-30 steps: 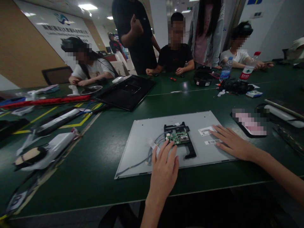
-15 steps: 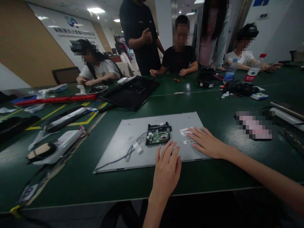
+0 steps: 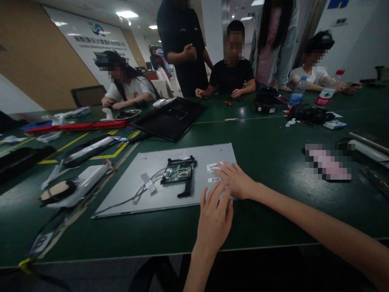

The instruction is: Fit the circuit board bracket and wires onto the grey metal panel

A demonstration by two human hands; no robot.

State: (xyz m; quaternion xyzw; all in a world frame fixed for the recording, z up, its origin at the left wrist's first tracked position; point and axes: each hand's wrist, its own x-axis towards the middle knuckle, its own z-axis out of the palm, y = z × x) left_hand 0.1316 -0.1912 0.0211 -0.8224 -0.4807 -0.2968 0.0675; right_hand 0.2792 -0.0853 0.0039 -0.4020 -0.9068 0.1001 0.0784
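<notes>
A grey metal display panel [image 3: 142,194] lies flat on the green table in front of me. A small green circuit board [image 3: 177,173] in a black bracket sits on it, with grey cables [image 3: 142,190] trailing left. My left hand [image 3: 214,219] lies flat, fingers apart, at the panel's near right corner. My right hand [image 3: 235,180] rests flat, fingers spread, on the panel's right edge beside two white labels [image 3: 213,167]. Neither hand holds anything.
A black monitor shell [image 3: 170,117] lies farther back. Long parts and covers [image 3: 82,150] fill the left side. Two water bottles [image 3: 297,96], a black bundle [image 3: 308,113] and flat parts [image 3: 369,140] sit at the right. Several people sit or stand at the far edge.
The panel has slid left across the table under both hands. My left hand has come off the circuit board and now sits at the panel's near right corner.
</notes>
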